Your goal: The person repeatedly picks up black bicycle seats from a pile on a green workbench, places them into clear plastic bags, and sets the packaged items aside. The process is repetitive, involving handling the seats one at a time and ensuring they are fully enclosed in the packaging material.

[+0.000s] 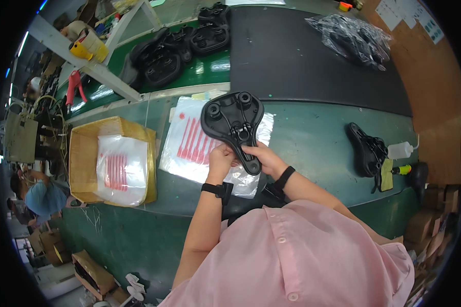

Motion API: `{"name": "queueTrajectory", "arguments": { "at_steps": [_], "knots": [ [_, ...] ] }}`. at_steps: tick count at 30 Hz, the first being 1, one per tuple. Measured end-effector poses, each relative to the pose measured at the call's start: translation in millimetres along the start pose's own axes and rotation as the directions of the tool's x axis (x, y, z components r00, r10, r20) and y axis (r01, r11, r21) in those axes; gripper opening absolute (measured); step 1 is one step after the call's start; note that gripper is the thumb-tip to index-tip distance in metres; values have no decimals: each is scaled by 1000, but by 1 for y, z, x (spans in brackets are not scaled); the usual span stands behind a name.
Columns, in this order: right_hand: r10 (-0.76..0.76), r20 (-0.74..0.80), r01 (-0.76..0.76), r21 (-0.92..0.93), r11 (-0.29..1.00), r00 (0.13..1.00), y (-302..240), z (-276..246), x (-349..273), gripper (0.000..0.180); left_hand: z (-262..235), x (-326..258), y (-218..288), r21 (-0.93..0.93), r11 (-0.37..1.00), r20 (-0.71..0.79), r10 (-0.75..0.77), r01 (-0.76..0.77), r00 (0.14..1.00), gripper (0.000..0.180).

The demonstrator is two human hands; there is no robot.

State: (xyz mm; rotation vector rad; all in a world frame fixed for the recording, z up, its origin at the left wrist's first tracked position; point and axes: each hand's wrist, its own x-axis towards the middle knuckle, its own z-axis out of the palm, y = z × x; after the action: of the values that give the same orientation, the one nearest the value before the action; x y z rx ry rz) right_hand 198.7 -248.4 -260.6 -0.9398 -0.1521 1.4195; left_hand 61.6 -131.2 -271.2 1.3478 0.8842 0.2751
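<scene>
A black bicycle saddle is held up in front of me with its underside showing: two round springs at the wide end, a clamp and rails in the middle. Its narrow nose points toward me. My right hand grips the nose from the right, thumb laid over the underside. On the other side, my left hand is closed at the saddle's left edge, fingers curled and partly hidden. Beneath the saddle lies a stack of clear plastic bags with red print, on the green table.
A yellow bin with more printed bags stands at left. Several black saddles pile on the green belt beyond. A plastic-wrapped bundle rests on the black mat. Another saddle and a white squeeze bottle lie right.
</scene>
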Motion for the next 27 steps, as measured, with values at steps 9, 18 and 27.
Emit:
{"name": "queueTrajectory", "arguments": {
  "at_steps": [9, 18, 27],
  "knots": [
    [-204, -272, 121, -293, 949, 940, -10, -39, -9, 44, -117, -50, 11, -719, 691, -172, -72, -76, 982, 12],
    [-458, 332, 350, -935, -47, 825, -44, 13, -45, 59, -77, -18, 33, -374, 920, -318, -8, -118, 948, 26],
    [-136, -100, -30, -896, 444, 986, -29, 28, -22, 44, -27, -91, 120, 378, 744, 208, 512, -551, 834, 22]
  ]
}}
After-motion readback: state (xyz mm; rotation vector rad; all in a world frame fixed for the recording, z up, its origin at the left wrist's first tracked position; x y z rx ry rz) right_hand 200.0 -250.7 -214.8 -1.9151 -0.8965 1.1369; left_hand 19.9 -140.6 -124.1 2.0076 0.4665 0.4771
